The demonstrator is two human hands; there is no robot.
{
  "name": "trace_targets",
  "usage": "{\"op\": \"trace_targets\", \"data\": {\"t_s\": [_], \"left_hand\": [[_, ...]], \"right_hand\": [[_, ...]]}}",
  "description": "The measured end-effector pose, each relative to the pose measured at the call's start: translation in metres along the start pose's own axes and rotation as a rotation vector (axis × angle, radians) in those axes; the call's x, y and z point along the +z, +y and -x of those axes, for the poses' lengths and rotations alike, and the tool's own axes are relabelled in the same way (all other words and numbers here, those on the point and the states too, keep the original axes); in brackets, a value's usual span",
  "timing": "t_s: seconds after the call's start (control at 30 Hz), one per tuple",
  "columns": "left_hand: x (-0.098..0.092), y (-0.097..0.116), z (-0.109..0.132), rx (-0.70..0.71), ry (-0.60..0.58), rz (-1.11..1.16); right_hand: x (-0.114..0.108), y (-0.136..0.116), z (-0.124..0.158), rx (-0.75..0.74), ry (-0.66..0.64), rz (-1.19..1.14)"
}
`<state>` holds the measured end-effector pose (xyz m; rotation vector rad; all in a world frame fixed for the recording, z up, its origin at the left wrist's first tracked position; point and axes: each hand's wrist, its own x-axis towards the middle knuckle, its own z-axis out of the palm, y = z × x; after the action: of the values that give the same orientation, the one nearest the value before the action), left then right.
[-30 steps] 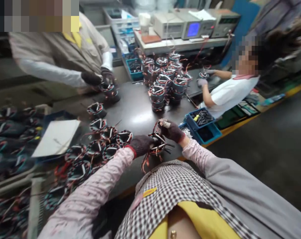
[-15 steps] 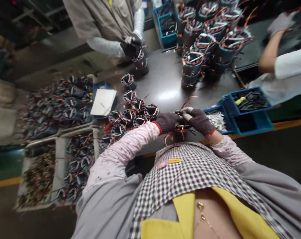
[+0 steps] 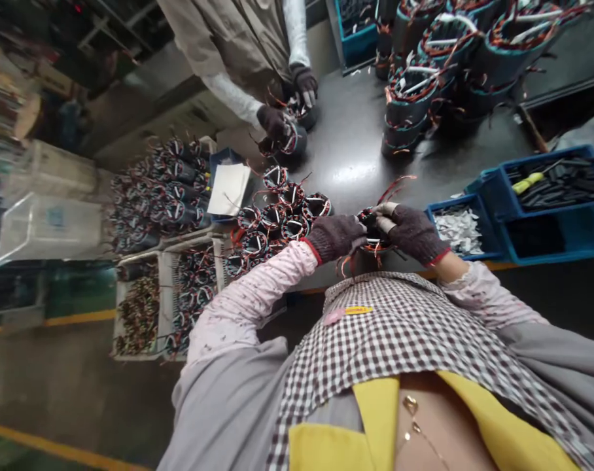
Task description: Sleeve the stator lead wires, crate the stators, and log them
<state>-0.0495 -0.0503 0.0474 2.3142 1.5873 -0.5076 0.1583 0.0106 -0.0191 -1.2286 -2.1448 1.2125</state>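
Observation:
In front of my apron, at the table's near edge, stands a motor stator (image 3: 375, 246), a dark cylinder with copper wire and white sleeving round its rim. My left hand (image 3: 337, 237), in a dark fingerless-tipped glove, is closed on the stator's left side. My right hand (image 3: 411, 232), gloved alike, has its bare fingertips closed at the far right of the rim; its exact pinch is hidden. Orange-red lead wires (image 3: 395, 186) stick up behind the fingers. Left of my left hand, several similar stators (image 3: 296, 227) stand close together.
Right of me are blue bins with white pieces (image 3: 458, 230) and black sleeves (image 3: 557, 186). Tall stacked stators (image 3: 409, 108) stand at the back right. Across the table (image 3: 350, 140), a co-worker's gloved hands (image 3: 275, 124) handle stators. Crates (image 3: 167, 294) of parts stand left.
My view has swung left, so the table things sit further right. My hands stay at the stator, fingers slightly shifted. The co-worker's hands have separated, one now on a tilted stator.

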Motion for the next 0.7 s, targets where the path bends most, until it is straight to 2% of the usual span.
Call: {"op": "trace_targets", "data": {"t_s": [0.07, 0.17, 0.23, 0.33, 0.43, 0.53, 0.7], "left_hand": [[-0.007, 0.007, -0.006, -0.013, -0.038, -0.011], [-0.007, 0.009, -0.008, -0.027, -0.057, 0.026], [0.000, 0.009, -0.007, -0.068, -0.046, 0.053], [0.015, 0.015, -0.003, -0.153, 0.034, 0.108], [0.028, 0.030, 0.003, -0.282, 0.115, 0.179], [0.033, 0.040, 0.010, -0.312, 0.128, 0.219], [0.042, 0.028, 0.014, -0.370, 0.123, 0.345]], "right_hand": [[0.000, -0.002, 0.001, 0.010, -0.022, 0.018], [0.000, -0.004, 0.002, 0.026, -0.030, 0.062], [0.002, -0.006, 0.002, 0.031, -0.035, 0.094], [0.006, -0.010, 0.004, 0.060, -0.051, 0.182], [0.012, -0.015, 0.005, 0.136, -0.054, 0.261], [0.016, -0.024, 0.007, 0.241, -0.045, 0.298], [0.017, -0.041, 0.013, 0.286, -0.094, 0.338]]}}
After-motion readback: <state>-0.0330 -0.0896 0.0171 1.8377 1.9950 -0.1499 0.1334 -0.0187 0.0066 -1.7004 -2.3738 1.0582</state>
